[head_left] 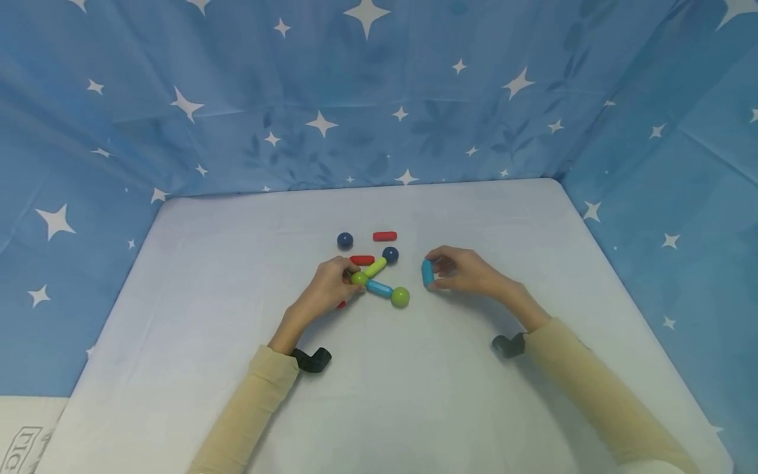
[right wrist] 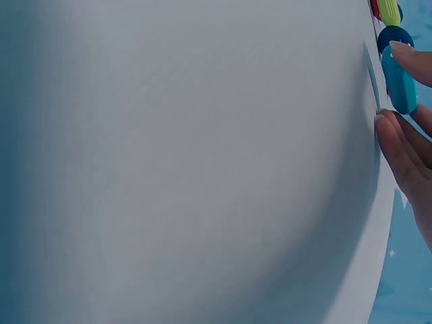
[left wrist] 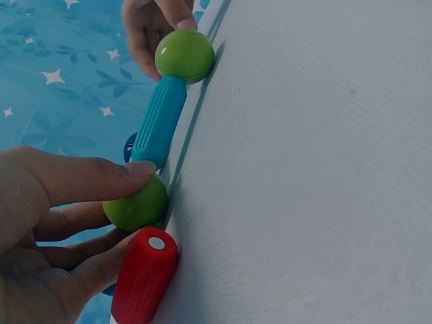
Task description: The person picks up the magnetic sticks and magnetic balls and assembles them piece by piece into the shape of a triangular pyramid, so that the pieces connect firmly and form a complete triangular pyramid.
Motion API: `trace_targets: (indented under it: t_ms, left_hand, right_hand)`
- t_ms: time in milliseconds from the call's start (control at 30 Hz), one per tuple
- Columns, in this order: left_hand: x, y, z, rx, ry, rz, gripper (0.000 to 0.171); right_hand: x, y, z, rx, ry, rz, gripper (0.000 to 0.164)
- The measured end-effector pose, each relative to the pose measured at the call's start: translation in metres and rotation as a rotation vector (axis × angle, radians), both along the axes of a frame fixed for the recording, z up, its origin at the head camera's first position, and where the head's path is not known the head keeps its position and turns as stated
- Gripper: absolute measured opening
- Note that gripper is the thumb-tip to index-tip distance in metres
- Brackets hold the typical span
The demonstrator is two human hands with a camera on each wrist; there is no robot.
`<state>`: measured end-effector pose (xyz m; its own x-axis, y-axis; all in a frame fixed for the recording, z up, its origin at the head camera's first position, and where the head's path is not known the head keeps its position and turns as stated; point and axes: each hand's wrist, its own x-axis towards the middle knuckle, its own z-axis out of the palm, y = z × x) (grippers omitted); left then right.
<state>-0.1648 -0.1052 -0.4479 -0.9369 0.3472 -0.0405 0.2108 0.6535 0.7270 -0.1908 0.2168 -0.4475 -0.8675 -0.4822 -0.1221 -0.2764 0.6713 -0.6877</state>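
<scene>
My left hand (head_left: 329, 284) pinches a green ball (left wrist: 138, 206), its thumb lying where the ball meets a light blue rod (left wrist: 160, 125). At that rod's other end is a second green ball (head_left: 400, 297). A yellow-green rod (head_left: 376, 266) reaches from the held ball towards a dark blue ball (head_left: 390, 253); whether those two touch I cannot tell. Beside the left fingers lies a red rod (left wrist: 144, 277) with a silvery disc on its end. To the right, my right hand (head_left: 468, 271) holds another light blue rod (right wrist: 399, 81) between thumb and fingers, apart from the joined pieces.
Behind the left hand are a second dark blue ball (head_left: 345, 240) and two red rods, one (head_left: 362, 260) near the fingers and one (head_left: 385, 236) farther back. Everything lies on a white-covered table (head_left: 438, 395). A blue star-patterned curtain (head_left: 379, 85) hangs along the back and sides.
</scene>
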Motion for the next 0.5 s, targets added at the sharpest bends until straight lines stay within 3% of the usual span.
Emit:
trace_targets:
  t_ms: [500]
  left_hand:
    - [-0.002, 0.000, -0.003, 0.007, 0.000, -0.002, 0.041]
  right_hand:
    - [-0.003, -0.022, 0.002, -0.027, -0.027, 0.025, 0.058]
